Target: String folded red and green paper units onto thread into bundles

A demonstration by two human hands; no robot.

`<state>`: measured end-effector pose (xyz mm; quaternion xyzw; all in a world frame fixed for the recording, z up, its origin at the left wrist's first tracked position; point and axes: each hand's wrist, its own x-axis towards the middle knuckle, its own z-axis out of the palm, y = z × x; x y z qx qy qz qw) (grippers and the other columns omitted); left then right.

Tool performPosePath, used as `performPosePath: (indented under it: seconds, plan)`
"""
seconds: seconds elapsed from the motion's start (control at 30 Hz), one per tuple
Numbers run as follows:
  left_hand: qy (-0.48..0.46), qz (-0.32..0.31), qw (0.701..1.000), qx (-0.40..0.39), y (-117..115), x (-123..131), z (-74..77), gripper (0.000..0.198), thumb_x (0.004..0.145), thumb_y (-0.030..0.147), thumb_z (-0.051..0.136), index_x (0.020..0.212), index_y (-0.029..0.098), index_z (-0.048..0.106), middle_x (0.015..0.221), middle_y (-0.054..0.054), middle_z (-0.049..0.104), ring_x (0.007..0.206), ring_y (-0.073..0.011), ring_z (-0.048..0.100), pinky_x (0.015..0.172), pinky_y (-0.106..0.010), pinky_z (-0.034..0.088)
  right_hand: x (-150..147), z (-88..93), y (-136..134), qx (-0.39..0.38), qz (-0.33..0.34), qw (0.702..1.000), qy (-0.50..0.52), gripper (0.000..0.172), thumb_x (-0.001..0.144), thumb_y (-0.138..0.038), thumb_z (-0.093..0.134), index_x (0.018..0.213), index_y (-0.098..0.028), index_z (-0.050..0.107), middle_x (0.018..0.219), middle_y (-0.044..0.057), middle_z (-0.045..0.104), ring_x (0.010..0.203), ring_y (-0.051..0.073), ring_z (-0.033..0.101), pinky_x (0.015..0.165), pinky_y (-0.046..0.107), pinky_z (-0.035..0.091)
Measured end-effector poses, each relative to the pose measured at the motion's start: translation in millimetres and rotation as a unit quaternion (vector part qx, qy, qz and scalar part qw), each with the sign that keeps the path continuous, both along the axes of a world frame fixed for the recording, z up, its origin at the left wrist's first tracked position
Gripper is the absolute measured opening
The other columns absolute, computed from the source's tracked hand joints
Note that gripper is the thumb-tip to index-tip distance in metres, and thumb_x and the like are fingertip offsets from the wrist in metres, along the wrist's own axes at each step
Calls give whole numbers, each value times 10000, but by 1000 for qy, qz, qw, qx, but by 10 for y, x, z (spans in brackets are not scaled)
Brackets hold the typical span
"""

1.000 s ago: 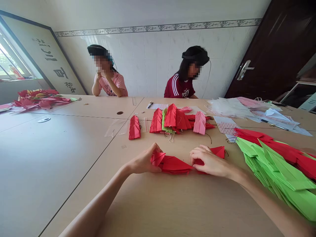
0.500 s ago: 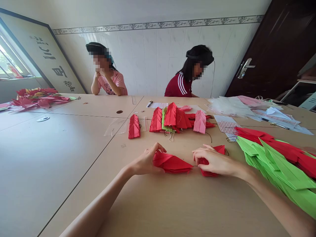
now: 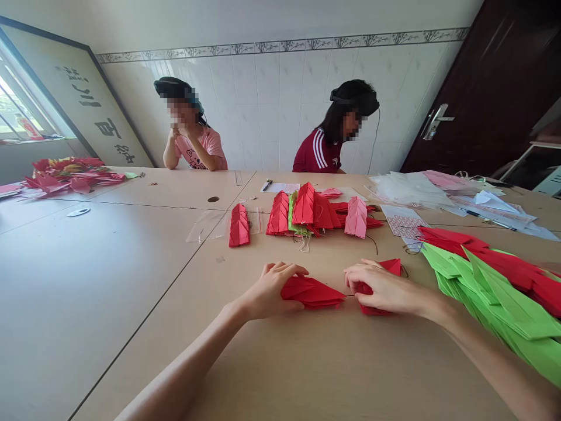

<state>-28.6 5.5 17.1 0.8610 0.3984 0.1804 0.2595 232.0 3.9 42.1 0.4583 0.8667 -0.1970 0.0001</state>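
**Two hands on folded red paper at a table**

The left hand point(image 3: 272, 289) cups the end of a folded red paper stack point(image 3: 313, 292); whether it grips, I cannot tell. The right hand point(image 3: 381, 290) closes narrowly on a red paper bundle point(image 3: 372, 298) just beside it. Both lie on a beige table point(image 3: 205, 275), near a green folded paper pile point(image 3: 495, 310).

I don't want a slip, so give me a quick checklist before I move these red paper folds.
Left hand on the red folded paper piece: ok, lying over its end.
Right hand on the second red paper piece: ok, resting across it.
Thread joining the two pieces: cannot tell, too thin to follow.
Green and red paper stack: ok, right hand not on it.
Person in the pink top: ok, hands up at the chin, across the table.
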Motion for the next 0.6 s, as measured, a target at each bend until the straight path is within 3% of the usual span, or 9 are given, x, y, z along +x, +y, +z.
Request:
performPosePath:
  seconds: [0.1, 0.2, 0.37, 0.6]
  plan:
    - [7, -4, 1000, -18, 19, -42, 35, 487, 678, 306, 681, 1128, 289, 494, 1152, 3, 561, 1086, -215, 453, 998, -392, 256, -4, 3, -15, -5, -14, 1000, -11, 113, 730, -149, 415, 634, -206, 399, 810, 14, 561, 865, 204, 516, 861, 381, 377]
    - [25, -2, 999, -30, 35, -100, 79, 517, 674, 282, 677, 1158, 288, 495, 1130, -5, 553, 1067, -217, 456, 990, -395, 265, -15, 3, -27, -9, -23, 999, -22, 99, 724, -147, 419, 642, -202, 417, 839, 25, 556, 863, 210, 509, 769, 336, 404]
    - [53, -8, 998, -14, 30, -128, 97, 495, 681, 269, 660, 1157, 308, 530, 1054, -11, 533, 1019, -218, 451, 963, -396, 296, -27, 19, -47, -14, -29, 999, -26, 92, 723, -145, 421, 654, -201, 448, 866, 24, 558, 885, 214, 510, 758, 324, 403]
    - [49, -17, 996, 71, -48, 37, 23, 624, 678, 475, 670, 1236, 280, 470, 1178, -41, 506, 1095, -245, 409, 998, -412, 252, -87, 60, -122, -2, -53, 999, -13, 115, 729, -172, 465, 814, -210, 532, 965, 47, 579, 981, 247, 498, 800, 346, 398]
